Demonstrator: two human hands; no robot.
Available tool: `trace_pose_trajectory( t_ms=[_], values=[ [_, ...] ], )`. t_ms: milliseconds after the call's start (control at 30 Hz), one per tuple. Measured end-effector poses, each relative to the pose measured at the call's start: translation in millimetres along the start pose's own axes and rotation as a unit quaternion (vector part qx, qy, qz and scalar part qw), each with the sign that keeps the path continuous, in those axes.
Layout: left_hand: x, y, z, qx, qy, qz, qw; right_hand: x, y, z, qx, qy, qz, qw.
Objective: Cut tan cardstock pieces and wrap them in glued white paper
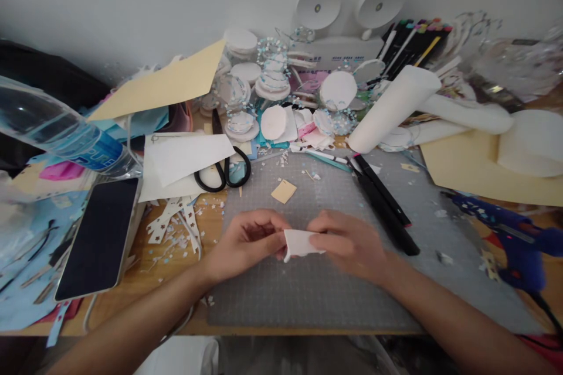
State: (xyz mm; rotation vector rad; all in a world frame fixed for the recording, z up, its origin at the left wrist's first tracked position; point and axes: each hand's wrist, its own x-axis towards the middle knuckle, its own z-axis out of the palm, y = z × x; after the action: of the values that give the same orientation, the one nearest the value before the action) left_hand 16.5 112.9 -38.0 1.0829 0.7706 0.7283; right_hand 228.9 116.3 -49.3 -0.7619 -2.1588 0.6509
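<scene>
A small white piece, paper or thin foam, is held between both hands above the grey cutting mat. My left hand pinches its left edge, thumb in front. On its right part rest the thumb and fingers of my right hand, slightly blurred. Just beyond the hands a small yellow square lies flat on the mat. Black-handled scissors lie partly on white sheets behind my left hand. To the right of my right hand are a black pen-like tool and a longer black one beside it.
A phone and a tilted water bottle lie at left, near scattered paper scraps. White discs are piled at the back. White rolls and a blue glue gun are at right.
</scene>
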Motion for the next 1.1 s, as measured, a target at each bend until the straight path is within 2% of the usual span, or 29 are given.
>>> trace_pose_trajectory(
  t_ms=[100, 267, 400, 467, 567, 633, 800, 867, 967, 1100],
  values=[
    [-1, -3, -2.5, -0.014, 0.01, -0.01, 1.0, 3, -7, 1, -0.055, 0.002, 0.038, 0.998],
    [1, -3, -2.9, -0.014, 0.024, -0.013, 1.0, 2, -8, 3, -0.153, 0.035, -0.074, 0.985],
    [2, 2, 0.3, 0.03, 0.035, -0.03, 0.998, -5, 6, 0, -0.169, -0.011, -0.139, 0.976],
    [3, 3, 0.2, 0.045, 0.041, -0.028, 0.998, -8, 14, -1, -0.16, -0.017, -0.158, 0.974],
    [3, 2, -1.9, 0.057, 0.064, -0.026, 0.996, -8, 20, -1, -0.143, 0.011, -0.157, 0.977],
    [4, 1, -3.4, 0.07, 0.076, -0.023, 0.994, -6, 20, 1, -0.112, 0.024, -0.138, 0.984],
    [9, -2, -4.1, 0.108, 0.092, 0.006, 0.99, -1, 18, 5, 0.025, 0.015, -0.024, 0.999],
    [10, -3, -3.4, 0.121, 0.1, 0.013, 0.988, -1, 20, 8, 0.045, 0.018, 0.021, 0.999],
    [8, -1, -1.4, 0.141, 0.136, 0.03, 0.98, 0, 22, 13, 0.094, 0.023, 0.108, 0.989],
    [-4, 3, 3.7, 0.178, 0.182, 0.071, 0.964, 4, 22, 18, 0.192, 0.012, 0.194, 0.962]
  ],
)
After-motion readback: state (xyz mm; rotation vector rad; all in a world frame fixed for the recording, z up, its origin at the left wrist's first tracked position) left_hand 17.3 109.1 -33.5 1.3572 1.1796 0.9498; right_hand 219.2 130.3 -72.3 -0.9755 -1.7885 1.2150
